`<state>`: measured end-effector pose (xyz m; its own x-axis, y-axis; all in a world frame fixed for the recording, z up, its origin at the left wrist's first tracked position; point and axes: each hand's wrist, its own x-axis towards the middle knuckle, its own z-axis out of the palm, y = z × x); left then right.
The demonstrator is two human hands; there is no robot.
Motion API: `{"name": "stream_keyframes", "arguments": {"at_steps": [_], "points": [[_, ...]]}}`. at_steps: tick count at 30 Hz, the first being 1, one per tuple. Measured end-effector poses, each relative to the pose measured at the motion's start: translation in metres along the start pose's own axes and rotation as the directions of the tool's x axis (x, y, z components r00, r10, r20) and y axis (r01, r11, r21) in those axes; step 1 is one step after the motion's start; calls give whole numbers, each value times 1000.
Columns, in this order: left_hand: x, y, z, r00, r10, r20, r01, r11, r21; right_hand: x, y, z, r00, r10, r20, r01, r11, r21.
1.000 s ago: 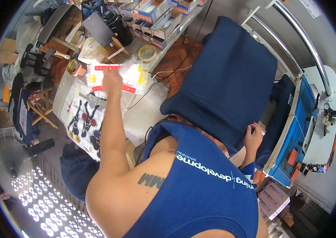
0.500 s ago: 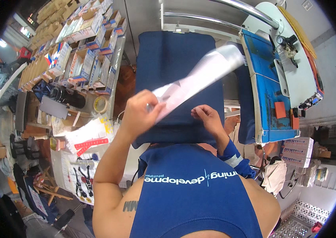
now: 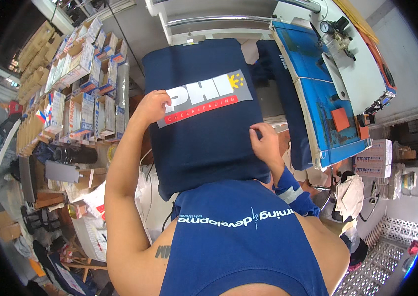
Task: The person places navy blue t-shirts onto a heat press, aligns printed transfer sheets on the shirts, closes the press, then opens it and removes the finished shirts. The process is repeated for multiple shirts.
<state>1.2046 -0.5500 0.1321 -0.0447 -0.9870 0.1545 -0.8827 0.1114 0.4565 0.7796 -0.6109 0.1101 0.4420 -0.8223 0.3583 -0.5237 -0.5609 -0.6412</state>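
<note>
A printed transfer sheet (image 3: 201, 98) with white lettering, a red band and a yellow sun lies across the navy garment (image 3: 204, 153), which is spread flat on a platen in front of me. My left hand (image 3: 151, 107) pinches the sheet's left end. Lower down, at the garment's right edge, my right hand (image 3: 266, 145) has its fingers loosely curled near or against the fabric, with no held object visible. A second navy-covered platen (image 3: 295, 148) sits just right of the first.
At right stands a machine (image 3: 321, 89) with a blue screen frame, metal bar and gauge. Stacked boxes (image 3: 80, 64) and a black cylindrical object (image 3: 76, 154) crowd the left bench. A carton (image 3: 373, 160) and pale cloths (image 3: 347, 197) are at lower right; chrome rails (image 3: 219, 22) run behind the garment.
My left hand has moved from the side bench, carrying the sheet over to the garment, where it now lies face up. My view has turned toward the platen.
</note>
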Motion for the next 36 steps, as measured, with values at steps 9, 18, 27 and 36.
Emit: {"name": "stream_keyframes", "arguments": {"at_steps": [9,18,27,36], "points": [[-71,77,40,888,-289,-358,354,927,128,49,0,40,986,-113,123,136,970,-202],[-85,64,77,902,-368,-223,417,878,235,67,2,65,926,4,377,183,870,-458],[-18,7,64,893,-375,-250,437,856,277,126,11,98,960,-17,279,156,860,-485],[-19,2,73,854,-322,-408,437,870,228,133,26,96,989,-91,119,133,899,-417]]}}
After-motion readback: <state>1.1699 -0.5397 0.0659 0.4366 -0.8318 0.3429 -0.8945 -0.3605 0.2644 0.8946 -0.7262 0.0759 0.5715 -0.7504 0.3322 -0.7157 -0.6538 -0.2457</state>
